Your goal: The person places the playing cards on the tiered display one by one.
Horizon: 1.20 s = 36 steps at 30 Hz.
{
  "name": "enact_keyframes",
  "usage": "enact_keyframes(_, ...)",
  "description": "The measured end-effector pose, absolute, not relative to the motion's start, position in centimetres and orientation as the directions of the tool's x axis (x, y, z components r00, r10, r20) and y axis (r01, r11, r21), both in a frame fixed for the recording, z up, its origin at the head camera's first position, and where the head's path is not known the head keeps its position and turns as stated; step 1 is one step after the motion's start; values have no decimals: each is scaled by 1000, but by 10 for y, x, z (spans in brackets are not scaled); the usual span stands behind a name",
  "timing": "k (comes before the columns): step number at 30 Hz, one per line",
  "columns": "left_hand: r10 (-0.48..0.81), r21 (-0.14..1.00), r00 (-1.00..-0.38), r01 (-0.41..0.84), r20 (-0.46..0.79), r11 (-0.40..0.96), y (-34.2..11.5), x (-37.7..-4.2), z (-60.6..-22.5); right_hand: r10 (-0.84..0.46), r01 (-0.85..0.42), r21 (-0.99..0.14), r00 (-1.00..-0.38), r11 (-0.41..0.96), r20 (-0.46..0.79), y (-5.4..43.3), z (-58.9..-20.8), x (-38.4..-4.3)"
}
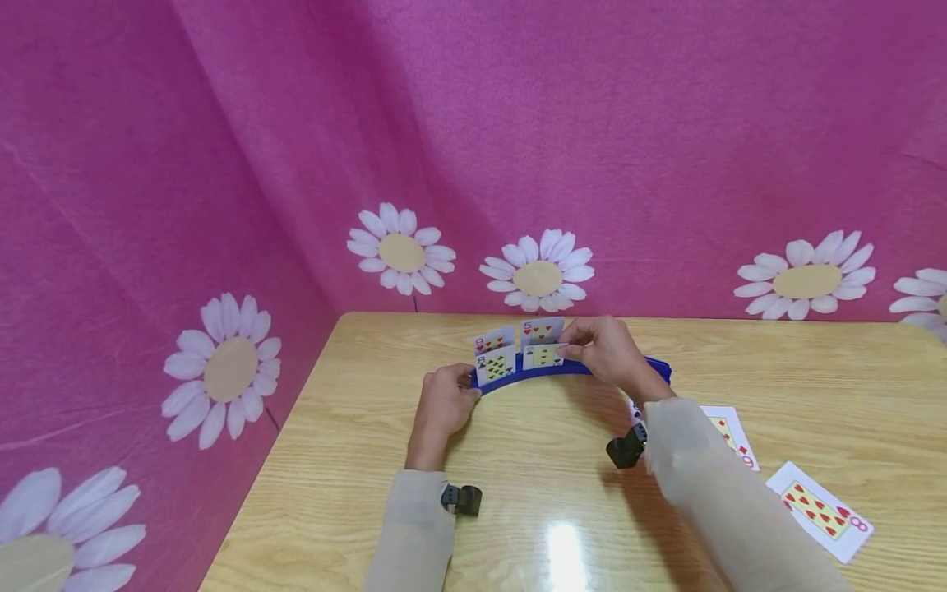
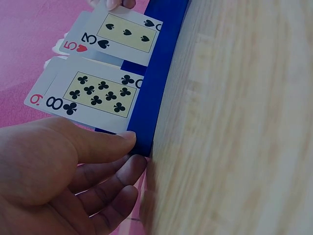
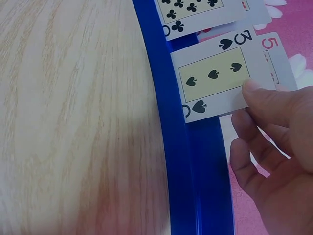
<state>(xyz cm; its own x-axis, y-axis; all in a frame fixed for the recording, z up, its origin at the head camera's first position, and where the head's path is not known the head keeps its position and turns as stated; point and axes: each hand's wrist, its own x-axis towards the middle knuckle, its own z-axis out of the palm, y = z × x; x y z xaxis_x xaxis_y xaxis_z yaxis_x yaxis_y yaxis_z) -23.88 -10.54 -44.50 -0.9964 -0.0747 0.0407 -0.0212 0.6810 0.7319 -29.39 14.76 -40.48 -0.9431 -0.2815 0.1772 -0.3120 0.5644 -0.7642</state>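
Observation:
A curved blue card holder (image 1: 551,370) stands on the table. At its left end, my left hand (image 1: 442,403) pinches the rim between thumb and fingers. The eight of clubs (image 2: 100,93) sits upright in the front slot there, with a red six or nine (image 2: 36,99) behind it. My right hand (image 1: 608,349) pinches the upper edge of the three of spades (image 3: 212,74), whose lower edge meets the holder's front slot. Behind that card stands the five of hearts (image 3: 269,49), partly covered. The holder's right end lies behind my right wrist in the head view.
Right of the holder, the eight of hearts (image 1: 817,510) lies face up on the wooden table (image 1: 333,460). A red diamond card (image 1: 728,432) lies partly under my right sleeve, and another card (image 1: 635,411) peeks out by the wrist. A pink flowered cloth (image 1: 651,148) hangs behind.

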Motion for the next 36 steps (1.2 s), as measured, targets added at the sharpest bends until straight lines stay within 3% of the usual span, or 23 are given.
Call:
enact_keyframes(19,-78,723,-996,-20,47,691,-105,-237,-443,-255,-230,-778,-963,585,93,152,-397,-291)
enact_keyframes(36,-59,722,-995,17,80,691,-106,-238,-444,-333,-367,-694,-923,619,191,180,-385,-276)
